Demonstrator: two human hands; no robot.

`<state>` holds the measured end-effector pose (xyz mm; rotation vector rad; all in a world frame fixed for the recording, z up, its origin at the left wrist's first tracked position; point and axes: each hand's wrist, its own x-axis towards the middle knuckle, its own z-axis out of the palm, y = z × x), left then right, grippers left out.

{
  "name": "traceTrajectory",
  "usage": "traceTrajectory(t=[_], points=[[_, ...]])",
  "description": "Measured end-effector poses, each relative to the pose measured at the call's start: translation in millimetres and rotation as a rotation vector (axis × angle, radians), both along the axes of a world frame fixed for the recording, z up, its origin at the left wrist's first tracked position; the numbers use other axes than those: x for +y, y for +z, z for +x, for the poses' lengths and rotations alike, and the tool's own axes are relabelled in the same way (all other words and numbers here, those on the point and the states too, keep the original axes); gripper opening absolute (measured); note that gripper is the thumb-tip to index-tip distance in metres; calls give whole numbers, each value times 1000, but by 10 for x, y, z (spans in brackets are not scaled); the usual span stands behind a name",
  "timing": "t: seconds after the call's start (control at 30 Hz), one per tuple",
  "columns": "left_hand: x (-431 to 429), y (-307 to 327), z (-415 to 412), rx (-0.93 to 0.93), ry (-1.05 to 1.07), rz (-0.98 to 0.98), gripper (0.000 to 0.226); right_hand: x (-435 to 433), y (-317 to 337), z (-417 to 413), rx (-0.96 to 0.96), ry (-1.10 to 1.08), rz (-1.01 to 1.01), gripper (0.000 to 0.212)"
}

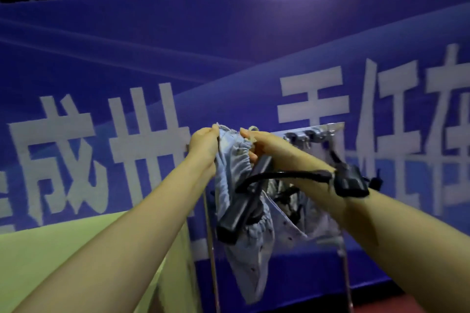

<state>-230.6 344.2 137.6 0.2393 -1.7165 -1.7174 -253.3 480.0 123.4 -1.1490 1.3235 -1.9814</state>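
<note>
Shorts (236,162), pale blue, elastic waistband gathered, pinched by left hand (204,143), right hand (254,145)

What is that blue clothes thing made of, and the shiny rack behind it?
The pale blue garment looks like soft, matte cloth, maybe cotton: it folds, hangs limp and puckers along a stretchy band. The rack looks like bare metal, since its top bar and thin poles shine silvery; the blur leaves the exact metal open.

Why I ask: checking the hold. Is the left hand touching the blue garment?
Touching. The head view shows the left hand gripping the blue garment at its top edge.
</note>
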Motion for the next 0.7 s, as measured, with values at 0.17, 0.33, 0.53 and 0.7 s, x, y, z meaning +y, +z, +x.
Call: traceTrajectory(t=[0.17,0.33,0.53,0.7], points=[[400,-168,-383,12,13,-44,36,378,-202,-290,52,-446,-74,40],[665,-476,-852,-73,-31,-74,33,669,-412,-587,635,-902,158,49],[1100,-728,-1408,-113,-108,-98,35,1029,-605,-1047,769,-1228,201,44],[1525,-854,-1814,-138,-256,-105,30,1221,-558,-1335,375,-1030,15,40]])
